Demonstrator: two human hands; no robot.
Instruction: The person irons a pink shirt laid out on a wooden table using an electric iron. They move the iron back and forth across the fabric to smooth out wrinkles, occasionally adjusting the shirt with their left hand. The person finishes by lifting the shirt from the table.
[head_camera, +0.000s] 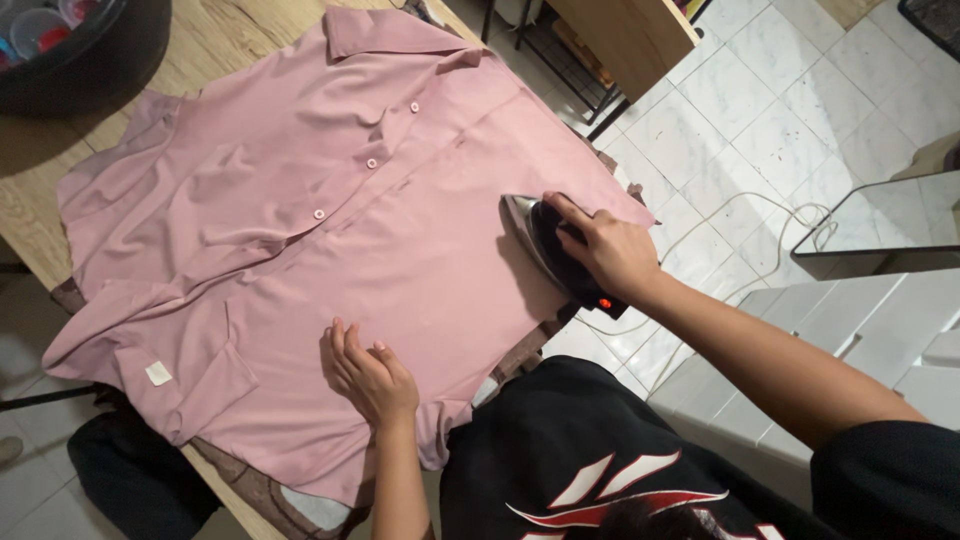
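A pink button-up shirt lies spread flat over a wooden table, collar toward the far side. My right hand grips the handle of a black clothes iron with a silver soleplate, resting on the shirt's right edge; a small red light glows at its rear. My left hand lies flat, fingers together, pressing the cloth near the shirt's lower hem. A small white label shows on the lower left part of the shirt.
A dark round basin with coloured items stands at the table's far left corner. The iron's white cord trails across the tiled floor on the right. A wooden cabinet and a mirror stand beyond.
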